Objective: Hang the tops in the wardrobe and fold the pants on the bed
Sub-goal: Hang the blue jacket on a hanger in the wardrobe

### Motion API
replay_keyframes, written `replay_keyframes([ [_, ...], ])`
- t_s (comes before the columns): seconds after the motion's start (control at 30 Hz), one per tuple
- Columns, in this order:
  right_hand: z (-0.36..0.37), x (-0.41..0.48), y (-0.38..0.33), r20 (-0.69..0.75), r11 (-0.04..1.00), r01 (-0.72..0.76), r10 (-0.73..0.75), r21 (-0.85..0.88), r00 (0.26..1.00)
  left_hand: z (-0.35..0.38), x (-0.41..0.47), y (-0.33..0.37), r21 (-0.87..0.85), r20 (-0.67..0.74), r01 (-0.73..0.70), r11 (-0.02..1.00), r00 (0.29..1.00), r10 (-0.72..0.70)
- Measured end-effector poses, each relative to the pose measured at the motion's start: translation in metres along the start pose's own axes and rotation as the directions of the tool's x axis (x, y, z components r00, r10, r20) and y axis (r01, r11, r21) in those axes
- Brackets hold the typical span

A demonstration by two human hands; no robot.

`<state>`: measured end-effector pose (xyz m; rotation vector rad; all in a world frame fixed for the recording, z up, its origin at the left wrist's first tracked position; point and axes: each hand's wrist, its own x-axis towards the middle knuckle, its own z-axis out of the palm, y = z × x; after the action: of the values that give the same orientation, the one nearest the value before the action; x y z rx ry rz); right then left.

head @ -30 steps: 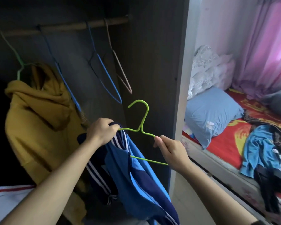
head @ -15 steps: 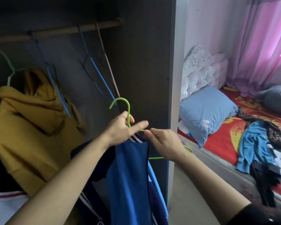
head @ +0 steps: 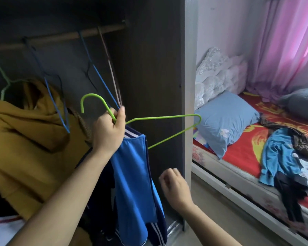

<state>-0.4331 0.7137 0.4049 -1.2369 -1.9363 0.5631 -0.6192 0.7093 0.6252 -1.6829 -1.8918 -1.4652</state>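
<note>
Green wire hanger (head: 160, 119) with a blue striped sports top (head: 133, 174) draped from it is pinched at its neck by the left hand (head: 108, 134), fingers closed round the wire, just below the wooden wardrobe rail (head: 60, 37). The right hand (head: 174, 187) hangs loosely curled and empty beneath. Hanging looks nearly done; next, lift the hook over the rail between the blue wire hangers (head: 103, 82).
</note>
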Motion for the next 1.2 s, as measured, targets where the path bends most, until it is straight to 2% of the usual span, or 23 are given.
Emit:
replay_keyframes([
  [0.07, 0.013, 0.008, -0.006, 0.128, 0.998, -0.049, 0.045, 0.029, 0.991, 0.0, 0.0, 0.01, -0.004, -0.004, -0.042, 0.999, 0.999, 0.042],
  [0.23, 0.026, 0.03, -0.028, 0.274, 0.976, -0.097, 0.04, 0.197, 0.961, 0.0, -0.002, 0.019, -0.029, -0.021, -0.104, 0.994, 0.994, 0.103],
  [0.4, 0.04, 0.016, -0.037, 0.462, 0.985, -0.09, 0.012, 0.147, 0.887, -0.003, -0.005, 0.008, -0.062, -0.005, -0.046, 0.997, 0.999, 0.045],
  [0.47, 0.044, 0.013, -0.04, 0.43, 0.991, -0.085, 0.03, 0.108, 0.902, -0.003, -0.005, 0.005, -0.086, 0.0, -0.037, 0.996, 0.999, 0.037],
  [0.57, 0.035, 0.017, -0.032, 0.34, 0.981, -0.152, 0.102, 0.122, 0.935, -0.004, -0.001, -0.008, -0.099, -0.001, -0.037, 0.994, 0.999, 0.037],
  [0.63, 0.022, 0.02, -0.017, 0.321, 0.991, -0.127, 0.108, 0.039, 0.941, -0.007, -0.001, -0.022, -0.073, 0.009, -0.044, 0.996, 0.999, 0.045],
  [0.7, 0.007, 0.025, -0.001, 0.239, 0.99, -0.132, 0.138, -0.042, 0.961, -0.011, -0.005, -0.038, -0.013, 0.057, -0.071, 0.997, 0.996, 0.071],
  [0.8, -0.025, 0.039, 0.011, 0.108, 0.984, -0.167, 0.172, -0.055, 0.979, -0.014, -0.016, -0.063, 0.122, 0.172, -0.154, 0.981, 0.976, 0.132],
  [0.87, -0.05, 0.048, 0.01, 0.072, 0.979, -0.134, 0.146, -0.156, 0.987, -0.013, -0.022, -0.078, 0.178, 0.247, -0.193, 0.965, 0.958, 0.146],
  [0.97, -0.077, 0.062, 0.003, 0.134, 0.938, -0.066, 0.118, -0.341, 0.984, -0.012, -0.025, -0.092, 0.217, 0.306, -0.239, 0.946, 0.937, 0.166],
  [1.13, -0.108, 0.096, 0.003, 0.304, 0.922, 0.021, 0.107, -0.388, 0.947, -0.012, -0.02, -0.101, 0.172, 0.337, -0.209, 0.963, 0.931, 0.142],
  [1.2, -0.119, 0.107, 0.002, 0.31, 0.901, 0.069, 0.075, -0.429, 0.948, -0.01, -0.023, -0.1, 0.179, 0.374, -0.235, 0.956, 0.914, 0.155],
])
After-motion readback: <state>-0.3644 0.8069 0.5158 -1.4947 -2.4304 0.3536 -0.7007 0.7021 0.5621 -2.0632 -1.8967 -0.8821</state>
